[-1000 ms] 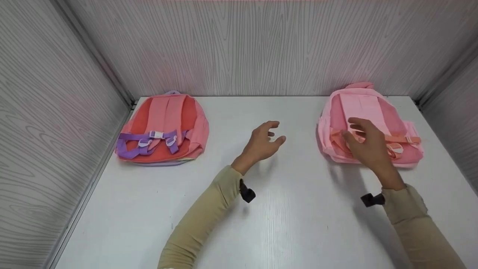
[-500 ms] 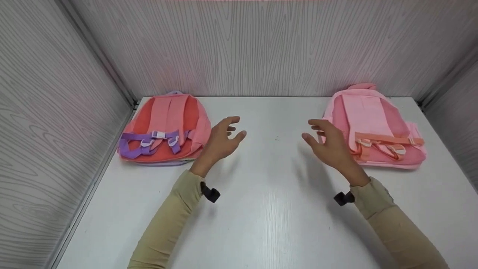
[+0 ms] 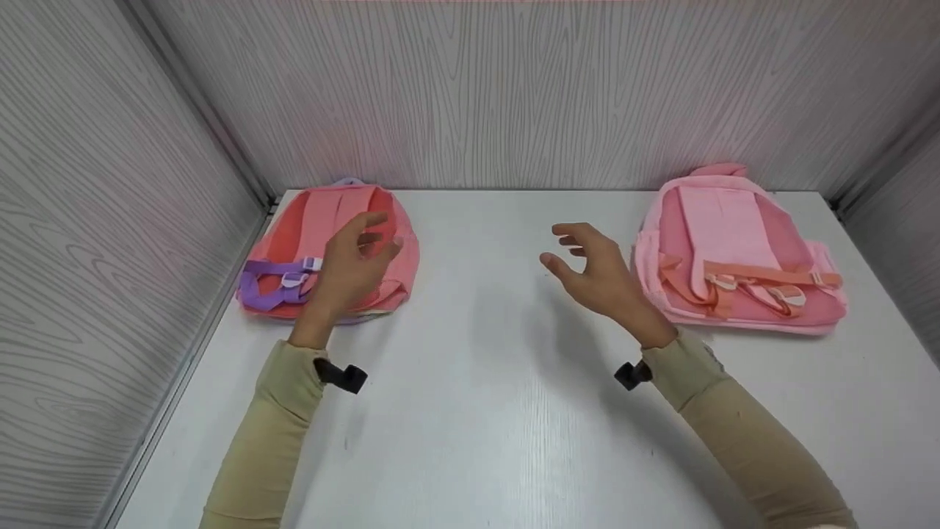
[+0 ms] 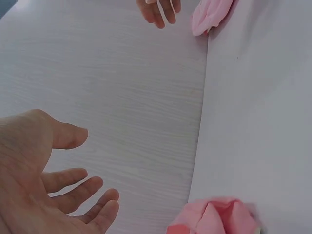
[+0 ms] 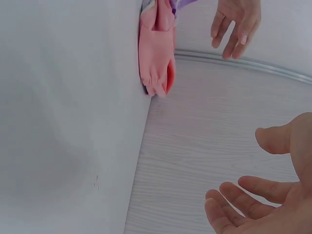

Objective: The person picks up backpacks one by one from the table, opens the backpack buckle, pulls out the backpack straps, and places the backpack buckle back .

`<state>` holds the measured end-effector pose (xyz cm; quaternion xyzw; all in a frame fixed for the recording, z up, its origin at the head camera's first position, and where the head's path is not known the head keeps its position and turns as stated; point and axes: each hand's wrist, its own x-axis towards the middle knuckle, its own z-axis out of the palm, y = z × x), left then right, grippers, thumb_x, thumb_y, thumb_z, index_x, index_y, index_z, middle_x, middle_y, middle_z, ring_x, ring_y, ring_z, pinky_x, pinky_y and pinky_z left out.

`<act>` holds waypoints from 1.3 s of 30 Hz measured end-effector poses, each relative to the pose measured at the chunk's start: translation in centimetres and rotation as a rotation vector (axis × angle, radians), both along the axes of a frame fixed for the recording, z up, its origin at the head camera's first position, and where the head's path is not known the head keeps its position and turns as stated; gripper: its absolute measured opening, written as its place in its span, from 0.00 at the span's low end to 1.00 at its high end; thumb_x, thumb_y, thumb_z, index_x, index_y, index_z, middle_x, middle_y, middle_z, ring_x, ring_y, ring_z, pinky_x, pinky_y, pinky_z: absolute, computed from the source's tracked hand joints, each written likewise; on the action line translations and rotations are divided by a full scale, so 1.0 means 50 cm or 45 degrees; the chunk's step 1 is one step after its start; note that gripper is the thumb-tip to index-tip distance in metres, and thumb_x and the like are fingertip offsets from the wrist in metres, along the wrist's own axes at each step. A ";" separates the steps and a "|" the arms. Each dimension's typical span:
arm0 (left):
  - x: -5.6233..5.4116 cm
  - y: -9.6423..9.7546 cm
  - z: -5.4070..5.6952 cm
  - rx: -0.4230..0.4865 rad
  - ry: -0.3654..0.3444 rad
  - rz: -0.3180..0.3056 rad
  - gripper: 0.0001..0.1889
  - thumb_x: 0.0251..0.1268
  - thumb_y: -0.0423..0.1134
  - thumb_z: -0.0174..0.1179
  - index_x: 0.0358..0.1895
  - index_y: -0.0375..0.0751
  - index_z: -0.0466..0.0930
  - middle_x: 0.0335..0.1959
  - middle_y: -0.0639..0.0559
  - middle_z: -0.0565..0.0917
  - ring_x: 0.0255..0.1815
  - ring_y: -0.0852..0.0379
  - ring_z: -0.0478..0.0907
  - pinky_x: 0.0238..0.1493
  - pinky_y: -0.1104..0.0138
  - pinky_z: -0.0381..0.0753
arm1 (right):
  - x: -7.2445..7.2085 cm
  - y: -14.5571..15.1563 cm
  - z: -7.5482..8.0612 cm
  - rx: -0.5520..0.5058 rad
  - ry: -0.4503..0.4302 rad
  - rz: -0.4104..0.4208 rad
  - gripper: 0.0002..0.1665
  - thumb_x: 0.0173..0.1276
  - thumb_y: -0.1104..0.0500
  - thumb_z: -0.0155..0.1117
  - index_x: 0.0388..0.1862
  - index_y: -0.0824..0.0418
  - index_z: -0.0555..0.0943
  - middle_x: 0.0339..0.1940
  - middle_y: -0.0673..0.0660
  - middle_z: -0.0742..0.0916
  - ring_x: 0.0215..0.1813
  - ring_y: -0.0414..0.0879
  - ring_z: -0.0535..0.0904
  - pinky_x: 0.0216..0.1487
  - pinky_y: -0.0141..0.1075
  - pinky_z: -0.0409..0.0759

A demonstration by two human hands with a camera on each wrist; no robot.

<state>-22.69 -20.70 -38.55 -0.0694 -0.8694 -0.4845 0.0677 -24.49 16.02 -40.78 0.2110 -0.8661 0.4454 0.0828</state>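
Note:
My left hand (image 3: 350, 268) hovers over the coral backpack (image 3: 396, 286), its fingers loosely bent and holding nothing. That backpack lies at the back left with its straps up; part of its purple webbing and white buckles is hidden by the hand. Above the middle of the table, my right hand (image 3: 598, 275) has its thumb and fingers apart, with nothing between them. To its right lies a light pink backpack (image 3: 734, 228) with orange straps. In the left wrist view the left hand (image 4: 63, 180) appears with bent, parted fingers; the right wrist view shows the right hand (image 5: 263, 190) likewise.
Both backpacks lie on a white table (image 3: 470, 441), close to its back edge. A grey wood-grain panel (image 3: 499, 95) rises behind it, and similar panels stand at the left (image 3: 88, 257) and right. Each wrist carries a small black camera.
Both hands have moved left. The left hand has passed from the middle of the table to over the coral backpack; the right hand has come off the pink backpack toward the middle.

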 end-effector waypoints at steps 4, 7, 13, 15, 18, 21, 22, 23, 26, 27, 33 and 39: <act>0.009 -0.052 0.009 -0.033 0.009 0.089 0.30 0.80 0.45 0.62 0.78 0.40 0.70 0.77 0.42 0.74 0.75 0.40 0.73 0.79 0.47 0.69 | -0.006 -0.042 0.001 -0.017 -0.042 0.053 0.30 0.77 0.57 0.70 0.72 0.69 0.76 0.69 0.65 0.82 0.69 0.60 0.81 0.72 0.54 0.78; 0.014 -0.085 0.012 -0.054 0.016 0.155 0.30 0.80 0.46 0.61 0.78 0.40 0.70 0.78 0.42 0.73 0.76 0.39 0.73 0.79 0.46 0.69 | -0.012 -0.070 -0.003 -0.033 -0.076 0.086 0.31 0.78 0.55 0.69 0.73 0.68 0.75 0.71 0.65 0.82 0.70 0.61 0.80 0.72 0.54 0.77; 0.026 -0.155 0.023 -0.065 -0.028 0.245 0.32 0.82 0.51 0.59 0.81 0.40 0.66 0.79 0.41 0.71 0.78 0.40 0.71 0.77 0.45 0.70 | -0.022 -0.120 -0.006 -0.028 -0.107 0.139 0.32 0.79 0.53 0.68 0.74 0.67 0.74 0.72 0.63 0.81 0.71 0.59 0.80 0.72 0.49 0.77; 0.028 -0.182 0.024 -0.062 -0.059 0.279 0.34 0.82 0.52 0.58 0.81 0.40 0.65 0.80 0.42 0.70 0.78 0.41 0.70 0.77 0.45 0.71 | -0.024 -0.135 -0.008 -0.026 -0.115 0.151 0.32 0.79 0.52 0.68 0.75 0.67 0.74 0.73 0.63 0.80 0.71 0.58 0.80 0.72 0.49 0.77; 0.029 -0.226 0.021 -0.043 -0.130 0.346 0.34 0.82 0.52 0.56 0.83 0.40 0.64 0.81 0.43 0.69 0.79 0.42 0.70 0.76 0.47 0.73 | -0.028 -0.159 -0.015 -0.022 -0.129 0.172 0.33 0.79 0.52 0.67 0.75 0.67 0.73 0.73 0.63 0.80 0.72 0.58 0.80 0.72 0.48 0.78; 0.029 -0.271 0.017 -0.033 -0.196 0.414 0.34 0.82 0.52 0.55 0.83 0.40 0.63 0.82 0.42 0.68 0.80 0.43 0.69 0.76 0.49 0.73 | -0.031 -0.186 -0.024 -0.030 -0.156 0.190 0.33 0.80 0.52 0.66 0.76 0.67 0.73 0.74 0.62 0.80 0.72 0.57 0.79 0.72 0.49 0.78; 0.028 -0.285 0.015 -0.034 -0.211 0.427 0.34 0.82 0.52 0.54 0.83 0.40 0.63 0.82 0.42 0.68 0.80 0.42 0.69 0.76 0.50 0.73 | -0.032 -0.196 -0.028 -0.038 -0.164 0.192 0.33 0.80 0.52 0.66 0.76 0.67 0.73 0.74 0.62 0.80 0.72 0.56 0.79 0.72 0.48 0.78; 0.027 -0.299 0.014 -0.039 -0.217 0.438 0.35 0.82 0.53 0.54 0.83 0.39 0.63 0.82 0.41 0.68 0.80 0.41 0.69 0.76 0.50 0.73 | -0.033 -0.206 -0.032 -0.049 -0.174 0.192 0.33 0.80 0.52 0.67 0.76 0.67 0.73 0.74 0.62 0.80 0.72 0.56 0.80 0.72 0.49 0.78; 0.026 -0.336 0.009 -0.053 -0.229 0.466 0.36 0.81 0.55 0.53 0.82 0.37 0.63 0.82 0.40 0.68 0.80 0.39 0.68 0.75 0.51 0.73 | -0.035 -0.237 -0.046 -0.078 -0.193 0.203 0.32 0.80 0.52 0.66 0.75 0.67 0.73 0.74 0.62 0.80 0.72 0.56 0.80 0.72 0.50 0.78; 0.025 -0.347 0.007 -0.060 -0.234 0.472 0.36 0.82 0.55 0.52 0.82 0.36 0.63 0.81 0.39 0.68 0.80 0.39 0.67 0.75 0.52 0.73 | -0.035 -0.247 -0.050 -0.086 -0.198 0.209 0.33 0.80 0.52 0.66 0.76 0.67 0.73 0.74 0.63 0.80 0.72 0.57 0.80 0.72 0.51 0.78; 0.027 -0.391 -0.016 -0.044 -0.293 0.489 0.36 0.84 0.54 0.49 0.82 0.32 0.62 0.81 0.33 0.66 0.78 0.42 0.68 0.71 0.58 0.71 | -0.034 -0.302 -0.079 -0.106 -0.240 0.227 0.33 0.81 0.53 0.65 0.77 0.67 0.72 0.76 0.65 0.79 0.74 0.61 0.78 0.73 0.51 0.78; 0.022 -0.417 -0.052 0.046 -0.421 0.456 0.37 0.85 0.53 0.45 0.84 0.30 0.56 0.81 0.31 0.64 0.55 0.68 0.74 0.63 0.70 0.74 | -0.030 -0.347 -0.112 -0.134 -0.318 0.198 0.32 0.81 0.55 0.63 0.78 0.66 0.71 0.78 0.64 0.77 0.76 0.63 0.76 0.74 0.51 0.77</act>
